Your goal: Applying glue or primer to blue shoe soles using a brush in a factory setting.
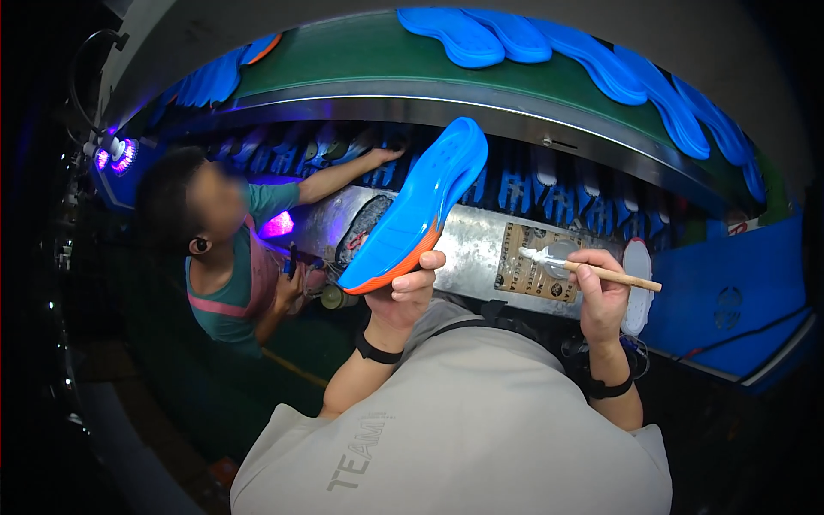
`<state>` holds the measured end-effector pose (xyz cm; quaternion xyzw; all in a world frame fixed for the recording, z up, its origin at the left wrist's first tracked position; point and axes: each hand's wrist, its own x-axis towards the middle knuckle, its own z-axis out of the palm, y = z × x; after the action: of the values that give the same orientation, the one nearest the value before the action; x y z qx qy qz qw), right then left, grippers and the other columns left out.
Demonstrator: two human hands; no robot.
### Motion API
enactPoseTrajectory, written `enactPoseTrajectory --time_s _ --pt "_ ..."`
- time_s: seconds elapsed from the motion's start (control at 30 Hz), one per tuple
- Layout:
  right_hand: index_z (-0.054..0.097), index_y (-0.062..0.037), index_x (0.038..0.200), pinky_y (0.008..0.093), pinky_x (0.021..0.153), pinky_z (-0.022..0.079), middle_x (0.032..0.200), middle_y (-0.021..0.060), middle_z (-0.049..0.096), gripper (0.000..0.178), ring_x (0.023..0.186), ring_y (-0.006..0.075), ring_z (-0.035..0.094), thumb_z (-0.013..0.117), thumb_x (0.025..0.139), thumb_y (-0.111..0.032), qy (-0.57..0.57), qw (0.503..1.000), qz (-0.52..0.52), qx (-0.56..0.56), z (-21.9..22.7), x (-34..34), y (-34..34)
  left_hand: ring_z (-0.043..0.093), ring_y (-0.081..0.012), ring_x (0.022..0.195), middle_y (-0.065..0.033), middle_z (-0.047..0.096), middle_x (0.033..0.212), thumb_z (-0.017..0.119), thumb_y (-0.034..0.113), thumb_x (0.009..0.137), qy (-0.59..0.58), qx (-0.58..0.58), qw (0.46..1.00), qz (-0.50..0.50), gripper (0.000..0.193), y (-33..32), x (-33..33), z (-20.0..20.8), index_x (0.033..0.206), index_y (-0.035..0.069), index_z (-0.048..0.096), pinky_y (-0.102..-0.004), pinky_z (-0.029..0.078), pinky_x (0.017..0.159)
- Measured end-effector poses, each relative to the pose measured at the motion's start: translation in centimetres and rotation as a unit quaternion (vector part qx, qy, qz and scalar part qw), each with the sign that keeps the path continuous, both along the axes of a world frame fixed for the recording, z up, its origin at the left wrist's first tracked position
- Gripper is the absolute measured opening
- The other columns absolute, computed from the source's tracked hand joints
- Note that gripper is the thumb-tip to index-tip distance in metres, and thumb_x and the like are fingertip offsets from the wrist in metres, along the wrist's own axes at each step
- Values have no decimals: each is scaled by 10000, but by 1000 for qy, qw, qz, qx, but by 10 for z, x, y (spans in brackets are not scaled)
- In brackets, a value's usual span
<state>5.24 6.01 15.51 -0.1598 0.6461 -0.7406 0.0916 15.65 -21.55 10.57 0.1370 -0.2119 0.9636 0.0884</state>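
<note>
Grey shirt fabric fills the lower foreground, with 2 bare forearms rising from it, each wearing a black wristband. At centre, the left hand grips a blue shoe sole with an orange edge, fingers curled tight around its lower end so the sole tilts up and to the right, its upper tip level with the steel edge of the conveyor. To the right, the right hand pinches a wooden-handled brush between thumb and closed fingers; the white bristle tip points left, over a small round pot that sits on a foil-wrapped block. Sole and brush are apart. Above, more blue soles lie in a row on the green conveyor belt. At left, another person in a teal shirt reaches a hand toward the racks under the belt, beside 2 purple lamps.
</note>
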Motion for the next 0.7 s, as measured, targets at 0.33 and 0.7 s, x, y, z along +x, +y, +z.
enactPoseTrajectory --time_s 0.33,0.7 --pt "667 11 1057 213 751 477 927 40 656 144 812 75 594 604 951 -63 -27 999 -33 14 -20 8 18 626 -352 933 -325 406 1351 663 539 885 -46 -88 995 5 959 1 8 19 1550 30 195 -387 580 743" --pt "659 9 1049 201 674 402 869 30 617 162 752 69 525 608 972 -124 -61 985 -160 33 -58 16 54 679 -471 816 -420 492 1253 638 690 798 38 -401 914 48 1101 -91 -85 88 1512 -53 250 -428 633 574"
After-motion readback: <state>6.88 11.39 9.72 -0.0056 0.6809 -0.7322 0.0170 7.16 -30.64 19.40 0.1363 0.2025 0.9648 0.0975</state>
